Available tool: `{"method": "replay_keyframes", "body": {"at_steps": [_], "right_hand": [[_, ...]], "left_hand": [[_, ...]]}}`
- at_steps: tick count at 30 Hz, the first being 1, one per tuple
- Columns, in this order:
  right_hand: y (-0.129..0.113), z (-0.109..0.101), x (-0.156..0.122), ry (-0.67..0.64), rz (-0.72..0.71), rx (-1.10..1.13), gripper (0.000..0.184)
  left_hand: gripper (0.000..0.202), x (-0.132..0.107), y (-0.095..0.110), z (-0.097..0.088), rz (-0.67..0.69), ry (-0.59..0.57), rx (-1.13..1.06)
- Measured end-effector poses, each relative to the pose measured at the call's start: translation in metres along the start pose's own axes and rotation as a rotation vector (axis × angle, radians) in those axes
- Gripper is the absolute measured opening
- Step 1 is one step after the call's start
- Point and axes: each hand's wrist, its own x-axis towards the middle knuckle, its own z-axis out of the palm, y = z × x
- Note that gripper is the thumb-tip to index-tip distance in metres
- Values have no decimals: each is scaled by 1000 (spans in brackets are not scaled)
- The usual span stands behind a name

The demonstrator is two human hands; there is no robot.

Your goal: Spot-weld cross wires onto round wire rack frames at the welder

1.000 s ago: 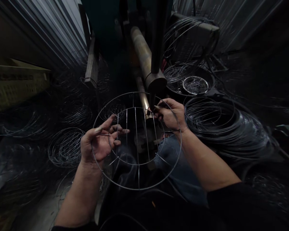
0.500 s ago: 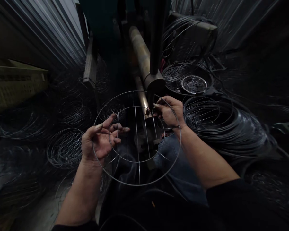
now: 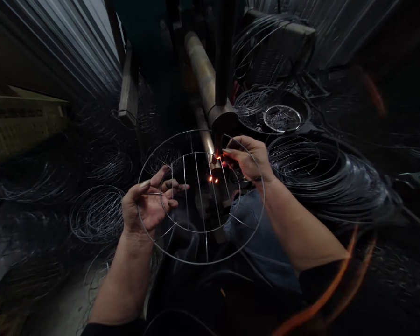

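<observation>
A round wire rack (image 3: 206, 232), with two rings and several straight bars, is held level in front of me. My left hand (image 3: 150, 200) is palm up under its left side, fingers apart and half curled, with the rings crossing palm and fingers. My right hand (image 3: 248, 154) is closed in a pinch at the inner ring's far right part; the exact grip is partly hidden. Beside those fingertips, a dark upright electrode (image 3: 218, 140) meets the rack over the lower metal bar (image 3: 206, 140). The contact glows orange, and sparks (image 3: 213, 179) show just below.
A thick horizontal metal cylinder (image 3: 199, 60) lies above the lower bar. On the right are a large wire coil (image 3: 357, 186) and a round dish of small metal pieces (image 3: 283, 118). Left are tangled wire rings (image 3: 96, 214) and a wooden post (image 3: 129, 100). Jeans-clad leg (image 3: 266, 247) sits below.
The electrode has come down at the rack's inner ring, and an orange glow and flying sparks have appeared. Both hands and the rack have shifted slightly right in view.
</observation>
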Motion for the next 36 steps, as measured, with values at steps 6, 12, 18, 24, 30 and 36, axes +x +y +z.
{"method": "replay_keyframes", "body": {"at_steps": [6, 12, 18, 24, 30, 36], "right_hand": [[-2, -39, -49, -132, 178, 211, 36], [11, -9, -55, 285, 22, 129, 23], [20, 12, -30, 297, -174, -60, 12], [13, 24, -25, 332, -188, -93, 11], [7, 30, -15, 309, -163, -92, 13], [14, 27, -4, 274, -179, -117, 13]], "left_hand": [[63, -6, -10, 0, 18, -23, -69], [55, -23, -28, 16, 183, 108, -124], [52, -34, -34, 24, 283, 146, -136], [51, -36, -31, 27, 318, 185, -100], [49, -33, -28, 25, 333, 207, -101], [47, -28, -28, 24, 322, 191, -155]]}}
